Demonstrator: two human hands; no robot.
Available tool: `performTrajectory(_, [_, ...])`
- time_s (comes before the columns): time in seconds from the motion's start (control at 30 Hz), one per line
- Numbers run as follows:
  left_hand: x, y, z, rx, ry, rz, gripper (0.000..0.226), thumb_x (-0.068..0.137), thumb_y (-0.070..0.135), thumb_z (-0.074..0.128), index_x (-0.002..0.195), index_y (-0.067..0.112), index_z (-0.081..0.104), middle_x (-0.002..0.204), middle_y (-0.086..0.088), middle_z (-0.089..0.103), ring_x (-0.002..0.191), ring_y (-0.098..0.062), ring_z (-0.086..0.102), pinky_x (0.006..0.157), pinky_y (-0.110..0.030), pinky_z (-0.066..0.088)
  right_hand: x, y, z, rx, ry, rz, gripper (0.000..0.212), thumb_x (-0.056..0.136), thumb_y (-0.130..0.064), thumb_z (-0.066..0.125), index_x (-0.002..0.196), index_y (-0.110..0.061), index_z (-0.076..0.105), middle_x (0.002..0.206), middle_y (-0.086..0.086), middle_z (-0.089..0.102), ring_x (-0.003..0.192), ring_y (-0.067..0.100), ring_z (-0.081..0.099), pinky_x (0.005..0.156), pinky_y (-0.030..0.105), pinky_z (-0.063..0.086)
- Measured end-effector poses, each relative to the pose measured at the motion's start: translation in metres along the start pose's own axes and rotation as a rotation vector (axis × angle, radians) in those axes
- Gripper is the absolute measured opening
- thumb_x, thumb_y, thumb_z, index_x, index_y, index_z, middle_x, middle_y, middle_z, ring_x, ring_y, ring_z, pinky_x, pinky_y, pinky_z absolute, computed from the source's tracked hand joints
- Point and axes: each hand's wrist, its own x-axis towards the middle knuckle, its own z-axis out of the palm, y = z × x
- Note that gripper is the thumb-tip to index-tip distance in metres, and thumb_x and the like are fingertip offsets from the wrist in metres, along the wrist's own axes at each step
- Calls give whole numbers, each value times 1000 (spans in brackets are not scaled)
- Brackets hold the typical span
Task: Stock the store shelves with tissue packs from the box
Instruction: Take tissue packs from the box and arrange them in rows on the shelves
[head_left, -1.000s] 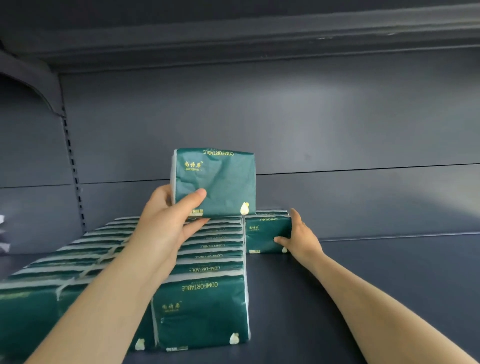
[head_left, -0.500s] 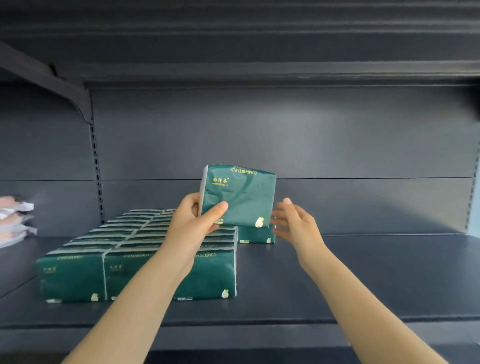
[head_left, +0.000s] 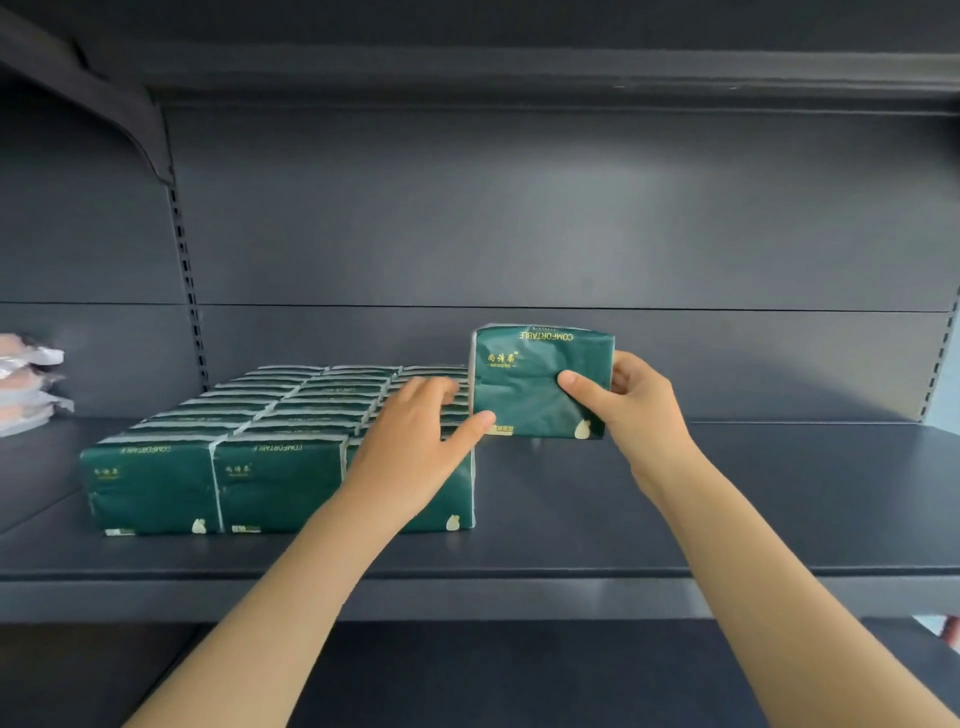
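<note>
My right hand (head_left: 641, 410) grips a dark green tissue pack (head_left: 524, 387) by its right side, thumb across the front. The pack stands upright over the grey shelf (head_left: 727, 493), just right of the stocked block of green packs (head_left: 280, 415). That block fills three columns running front to back, each pack standing on edge. My left hand (head_left: 415, 441) hovers open over the block's right column, its thumb tip touching the held pack's lower left corner. Whatever is behind the held pack is hidden.
Pink-wrapped packs (head_left: 26, 384) are stacked at the far left beyond the upright post. A shelf bracket (head_left: 130, 119) and the upper shelf hang overhead. The shelf's front lip (head_left: 519, 597) runs across below my forearms, with bare shelf to the right of the packs.
The pack passed from my left hand to my right and moved right, to the end of the block. My left hand let go and opened. The camera view pulled back from the shelf.
</note>
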Motion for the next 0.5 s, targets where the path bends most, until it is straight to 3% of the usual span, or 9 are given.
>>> performTrajectory(0.07, [1,-14,0,400,-45,116,63,89,60,33,130,15,50,129,2,51,122,-16,46,101,-30,37,14,9,-5,-30,30,24,24,83,-16,71,106,-12,63,97,-2,71,77,6,69,53,13,51])
performTrajectory(0.17, [3,-36,4,694,-39,289,67,90,59,23,100,10,67,96,-3,64,90,-21,61,82,-34,51,41,29,-8,-124,66,54,29,83,-18,72,109,-10,61,101,0,69,83,9,67,55,17,52])
performTrajectory(0.23, [8,-51,11,746,26,379,65,87,58,26,87,9,69,83,-3,65,76,-22,63,74,-35,54,64,47,-6,-261,82,81,32,81,-23,74,108,-12,61,103,0,67,92,16,66,69,32,58])
performTrajectory(0.3, [12,-59,17,736,51,405,64,86,57,27,86,9,69,83,-3,65,77,-22,64,74,-36,56,82,66,1,-395,64,111,34,79,-26,75,106,-12,60,103,1,67,95,21,65,78,43,57])
performTrajectory(0.5, [18,-75,26,676,54,443,62,89,57,28,87,8,67,84,-3,67,76,-22,66,70,-34,57,115,105,26,-743,24,99,35,83,-30,70,103,-8,51,91,1,53,84,20,51,65,29,40])
